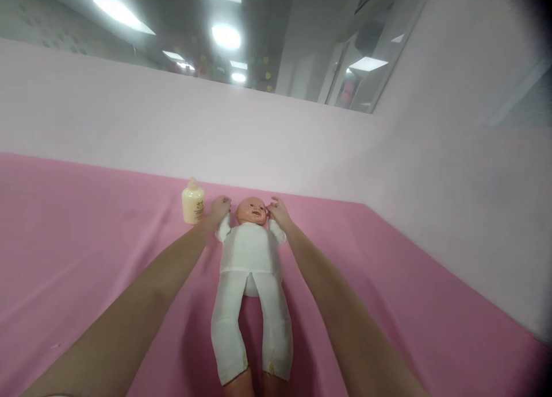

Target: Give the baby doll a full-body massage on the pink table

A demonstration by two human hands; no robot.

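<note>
The doll (250, 250) lies face-up on the pink mat (107, 224); your left hand (221, 207) and right hand (279, 211) look curled around its raised arms' ends; its body is probably light and soft, its glossy head (250, 209) stiff, slippery; favour the sleeves (223, 229).

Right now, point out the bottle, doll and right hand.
bottle (192, 206): head view, front of its body
doll (250, 250): head view, middle of its white torso
right hand (280, 211): head view, middle of the hand
</note>
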